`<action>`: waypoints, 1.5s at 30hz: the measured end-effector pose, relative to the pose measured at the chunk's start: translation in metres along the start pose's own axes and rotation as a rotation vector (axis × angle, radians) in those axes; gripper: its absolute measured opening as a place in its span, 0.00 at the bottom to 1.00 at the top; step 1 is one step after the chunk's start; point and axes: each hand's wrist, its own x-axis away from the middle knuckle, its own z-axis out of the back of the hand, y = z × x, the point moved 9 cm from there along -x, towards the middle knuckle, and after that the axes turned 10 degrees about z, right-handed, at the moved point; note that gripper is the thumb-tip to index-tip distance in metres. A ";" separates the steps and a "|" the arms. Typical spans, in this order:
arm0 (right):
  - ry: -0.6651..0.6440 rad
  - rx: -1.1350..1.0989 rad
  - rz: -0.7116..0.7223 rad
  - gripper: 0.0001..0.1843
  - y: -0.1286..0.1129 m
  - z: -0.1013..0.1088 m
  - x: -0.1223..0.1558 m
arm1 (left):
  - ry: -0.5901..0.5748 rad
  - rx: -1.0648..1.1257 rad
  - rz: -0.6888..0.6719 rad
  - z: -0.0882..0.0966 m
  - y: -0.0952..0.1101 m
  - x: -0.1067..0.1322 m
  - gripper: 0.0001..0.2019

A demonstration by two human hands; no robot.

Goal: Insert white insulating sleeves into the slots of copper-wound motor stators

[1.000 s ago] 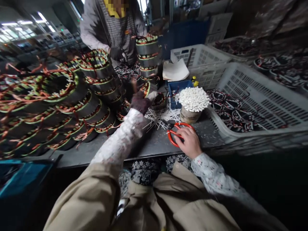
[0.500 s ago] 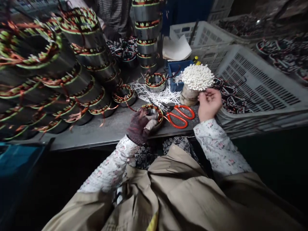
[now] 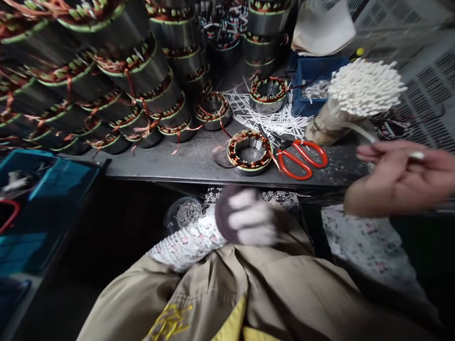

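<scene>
One white tube (image 3: 415, 155) sits pinched in the right hand (image 3: 400, 180), likely mid-fetch; next calls for steadiness; left hand (image 3: 247, 215) blurred, grip unclear.

I get a tan coat (image 3: 284, 284), loose, heavily creased. Yellow marking (image 3: 170, 322) low on the coat's left half, can't read it; yellow strip (image 3: 232, 319) at its lower middle. Left sleeve (image 3: 192, 244), past the coat's left cuff: white, small pink and dark flowers, gathered ridges. Right sleeve (image 3: 369, 241), off the coat's right side: similar print. Left hand (image 3: 247, 215) gloved, dark purple-brown plus white over the fingers (image 3: 249, 219); too blurred for me to read the knit. Right hand (image 3: 401, 177) bare. Black cloth (image 3: 282, 196), white flowers, past the coat's far edge.
</scene>
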 end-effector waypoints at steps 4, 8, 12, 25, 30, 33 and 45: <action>-0.426 0.002 0.131 0.09 -0.051 -0.028 0.031 | 0.027 -0.020 -0.254 0.000 0.022 -0.031 0.23; -0.591 -0.293 0.194 0.08 -0.064 -0.046 0.072 | -0.144 -0.045 -0.430 -0.019 0.012 -0.065 0.22; -0.614 -0.300 0.084 0.08 -0.048 -0.049 0.089 | -0.116 0.035 -0.369 -0.022 0.003 -0.067 0.23; -0.614 -0.251 -0.438 0.17 0.000 -0.103 0.087 | -0.019 0.163 -0.240 -0.022 0.003 -0.062 0.36; -0.520 -0.171 -0.419 0.18 -0.004 -0.084 0.076 | 0.028 0.164 -0.229 -0.020 0.005 -0.058 0.38; -0.599 -0.132 -0.341 0.18 -0.014 -0.065 0.071 | 0.031 0.125 -0.252 -0.020 0.009 -0.057 0.37; -0.596 -0.227 -0.495 0.17 0.004 -0.105 0.083 | 0.047 0.437 -0.230 -0.023 0.001 -0.060 0.34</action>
